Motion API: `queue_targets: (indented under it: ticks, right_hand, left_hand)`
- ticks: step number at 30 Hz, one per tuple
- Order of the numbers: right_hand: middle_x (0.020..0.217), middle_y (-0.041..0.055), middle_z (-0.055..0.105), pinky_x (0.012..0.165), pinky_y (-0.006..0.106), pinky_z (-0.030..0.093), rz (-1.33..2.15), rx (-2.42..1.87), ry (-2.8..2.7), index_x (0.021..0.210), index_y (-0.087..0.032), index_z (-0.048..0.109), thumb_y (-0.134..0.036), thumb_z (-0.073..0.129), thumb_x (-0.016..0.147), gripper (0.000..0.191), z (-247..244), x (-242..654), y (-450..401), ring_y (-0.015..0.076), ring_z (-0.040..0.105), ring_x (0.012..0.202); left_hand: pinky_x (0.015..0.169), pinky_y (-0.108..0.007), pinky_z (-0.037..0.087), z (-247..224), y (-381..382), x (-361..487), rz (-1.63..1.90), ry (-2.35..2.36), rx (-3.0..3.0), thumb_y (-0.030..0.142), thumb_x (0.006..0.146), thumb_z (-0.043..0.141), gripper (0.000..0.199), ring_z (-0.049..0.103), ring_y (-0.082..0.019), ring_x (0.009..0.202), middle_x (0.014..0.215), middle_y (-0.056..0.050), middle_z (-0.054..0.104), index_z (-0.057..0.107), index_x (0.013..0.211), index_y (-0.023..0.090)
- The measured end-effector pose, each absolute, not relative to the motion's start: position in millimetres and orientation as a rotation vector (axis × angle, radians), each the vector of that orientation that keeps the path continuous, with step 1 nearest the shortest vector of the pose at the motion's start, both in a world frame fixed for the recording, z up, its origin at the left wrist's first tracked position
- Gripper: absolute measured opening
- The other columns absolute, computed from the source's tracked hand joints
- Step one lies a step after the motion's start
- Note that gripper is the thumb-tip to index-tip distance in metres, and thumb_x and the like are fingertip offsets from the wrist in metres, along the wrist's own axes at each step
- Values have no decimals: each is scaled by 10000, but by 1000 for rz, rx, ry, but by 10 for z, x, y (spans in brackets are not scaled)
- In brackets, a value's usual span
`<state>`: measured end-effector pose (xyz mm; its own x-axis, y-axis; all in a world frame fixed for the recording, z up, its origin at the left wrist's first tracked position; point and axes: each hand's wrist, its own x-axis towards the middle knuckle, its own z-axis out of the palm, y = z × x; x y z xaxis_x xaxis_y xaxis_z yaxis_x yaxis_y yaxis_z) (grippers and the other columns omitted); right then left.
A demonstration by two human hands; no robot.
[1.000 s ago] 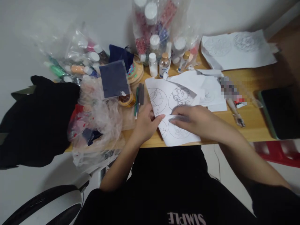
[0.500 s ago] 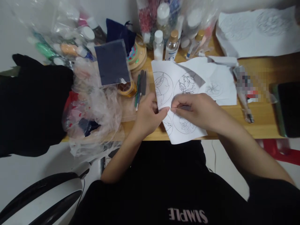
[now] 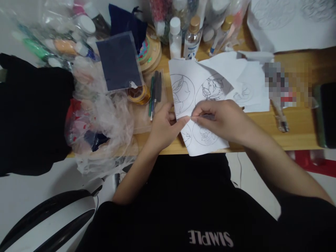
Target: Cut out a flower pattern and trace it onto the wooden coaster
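Note:
A white paper sheet (image 3: 182,66) printed with line drawings of flowers and leaves inside circles lies at the table's front edge. My left hand (image 3: 168,127) pinches it near the middle, thumb on top and fingers partly hidden beneath. Right beside that thumb, my right hand (image 3: 223,120) is closed in a pinch at the same spot on the sheet. A dark sliver shows under its fingers; whether that is a slim tool or shadow I cannot tell. More printed papers (image 3: 256,96) lie under and behind the sheet on the right.
Left of the sheet are slim pens or tools (image 3: 156,91), a spool of golden wire (image 3: 140,94), a dark blue packet (image 3: 119,63) and a crumpled plastic bag (image 3: 112,122). Small bottles (image 3: 191,42) stand behind. A dark phone-like device (image 3: 327,115) lies at the far right.
The view has shifted slightly, so the table items sit a little higher. Both hands keep their pinch at nearly the same spot on the sheet.

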<state>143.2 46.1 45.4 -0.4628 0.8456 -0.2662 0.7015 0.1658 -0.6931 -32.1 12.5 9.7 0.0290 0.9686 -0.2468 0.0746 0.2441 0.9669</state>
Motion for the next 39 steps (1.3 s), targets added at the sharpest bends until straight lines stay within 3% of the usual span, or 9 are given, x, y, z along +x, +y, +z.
queue_targets:
  ticks: [18, 25, 31, 39]
  right_hand:
    - [848, 1, 705, 660, 272, 390, 1070, -1461, -2276, 812, -203, 660, -261, 551, 857, 131, 426, 1442, 406, 150, 625, 773]
    - [760, 3, 668, 579, 278, 297, 994, -1570, -2486, 819, -206, 682, -302, 706, 762, 115, 472, 1421, 488, 154, 562, 698]
    - [767, 2, 667, 603, 281, 320, 1016, -1463, -2572, 765, -207, 690, -242, 643, 776, 59, 451, 1430, 563, 142, 554, 684]
    - [652, -14, 619, 563, 272, 284, 1029, -1447, -2495, 718, -217, 681, -269, 647, 788, 94, 414, 1423, 532, 122, 518, 601]
  left_hand:
    - [751, -352, 601, 100, 70, -280, 987, 1335, 1012, 190, 746, 713, 322, 723, -221, 873, 954, -49, 737, 603, 1048, 189]
    - [780, -362, 603, 106, 38, -275, 973, 1371, 1050, 194, 766, 706, 316, 712, -233, 950, 1007, -60, 726, 586, 1059, 197]
    - [714, -351, 608, 90, 5, -287, 868, 1361, 1014, 168, 754, 711, 248, 725, -222, 836, 855, -35, 732, 579, 964, 189]
    - [733, -348, 607, 77, 11, -258, 932, 1358, 970, 127, 732, 696, 260, 726, -206, 828, 889, -36, 739, 572, 953, 184]
